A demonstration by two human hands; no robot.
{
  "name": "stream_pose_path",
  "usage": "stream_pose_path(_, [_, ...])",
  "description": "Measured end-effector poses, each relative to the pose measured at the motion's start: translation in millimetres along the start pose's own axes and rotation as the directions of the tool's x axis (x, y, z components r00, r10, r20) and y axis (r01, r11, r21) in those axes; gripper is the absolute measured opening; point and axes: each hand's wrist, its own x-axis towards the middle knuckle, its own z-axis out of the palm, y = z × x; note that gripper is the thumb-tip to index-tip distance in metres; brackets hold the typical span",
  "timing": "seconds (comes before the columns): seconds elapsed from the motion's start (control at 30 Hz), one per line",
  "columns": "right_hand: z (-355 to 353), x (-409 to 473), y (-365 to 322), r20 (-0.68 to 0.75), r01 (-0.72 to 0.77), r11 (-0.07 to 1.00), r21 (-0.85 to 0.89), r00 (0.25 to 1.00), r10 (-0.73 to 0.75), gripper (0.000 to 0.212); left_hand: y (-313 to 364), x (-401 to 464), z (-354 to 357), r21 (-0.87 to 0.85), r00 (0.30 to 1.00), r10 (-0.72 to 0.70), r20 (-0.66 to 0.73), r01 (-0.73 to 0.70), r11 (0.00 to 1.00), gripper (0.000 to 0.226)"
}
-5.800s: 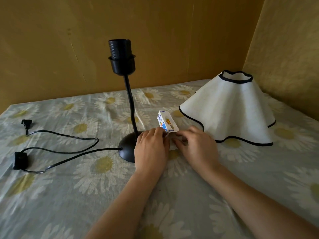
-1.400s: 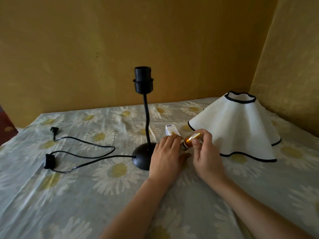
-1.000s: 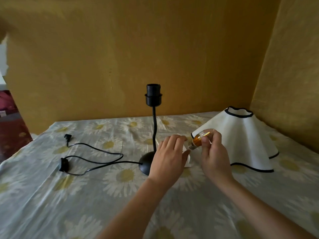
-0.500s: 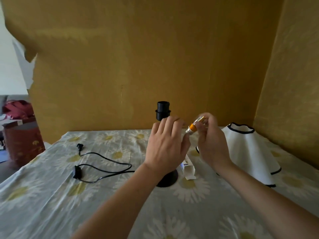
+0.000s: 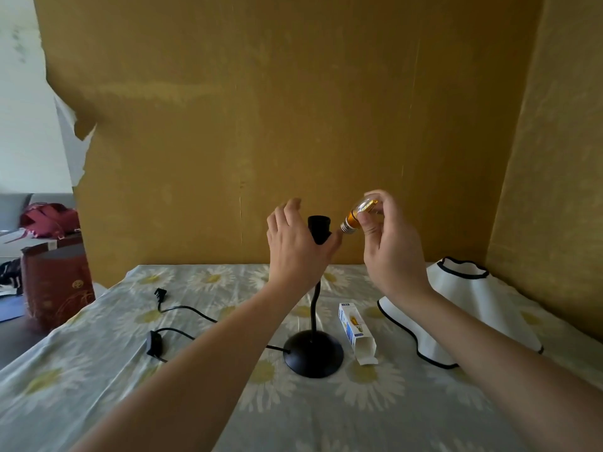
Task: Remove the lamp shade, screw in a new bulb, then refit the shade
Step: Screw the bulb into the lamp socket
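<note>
A black lamp stands on its round base (image 5: 313, 356) with a curved stem, and its bare socket (image 5: 319, 228) faces up. My left hand (image 5: 295, 252) is around the socket, thumb on its right side, fingers spread behind it. My right hand (image 5: 390, 246) holds a small amber bulb (image 5: 355, 216) by the glass, tilted, with its metal screw end pointing down-left a short way right of the socket. The white shade (image 5: 473, 308) with black trim rests on the table at the right.
The empty bulb box (image 5: 356, 332) lies open just right of the lamp base. The black cord with switch (image 5: 153, 343) and plug (image 5: 160, 294) trails left over the daisy-print cloth (image 5: 98, 370). Yellow walls close the back and right. A dark red bag (image 5: 55, 288) stands left.
My right hand pulled the bulb out of the box and lifted it up beside the socket. My left hand left the box on the table and rose to the socket. The view tilted upward.
</note>
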Motion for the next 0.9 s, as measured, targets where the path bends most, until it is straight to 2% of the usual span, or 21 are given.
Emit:
stream_pose_path(0.1, [-1.2,3.6,2.0,0.014,-0.018,1.0,0.006,1.0,0.018,0.033,-2.4,2.7,7.2,-0.151,0.988,-0.109,0.108,0.125,0.981,0.09])
stream_pose_path(0.2, [-5.2,9.3,3.7,0.029,0.007,1.0,0.011,1.0,-0.007,0.031,-3.7,1.2,9.9,-0.3,0.963,-0.163,0.216,0.224,0.927,0.069])
stream_pose_path(0.33, [-9.1,19.3,3.3,0.044,0.092,0.995,-0.03,0.995,-0.091,0.033,-5.3,2.9,16.6,-0.359,0.958,-0.233,0.168,0.28,0.89,0.037])
stream_pose_path(0.47, [-7.0,28.7,0.0,0.05,0.108,0.994,-0.035,0.993,-0.107,0.035,-5.6,0.8,24.3,-0.44,0.938,-0.301,0.171,0.346,0.829,0.023])
stream_pose_path(0.57, [0.3,34.4,0.4,0.058,0.105,0.994,-0.022,0.993,-0.103,0.036,-1.0,-5.6,27.8,-0.493,0.938,-0.295,0.18,0.346,0.798,0.019])
stream_pose_path(0.7, [10.9,38.4,0.8,0.081,0.023,0.998,0.067,0.996,-0.029,0.037,-1.1,-8.8,33.7,-0.497,0.946,-0.296,0.132,0.321,0.806,0.018])
stream_pose_path(0.9, [25.0,49.5,-2.1,0.096,-0.022,0.991,0.134,0.995,0.009,0.028,-5.6,-15.2,39.7,-0.529,0.963,-0.26,0.068,0.256,0.809,0.018])
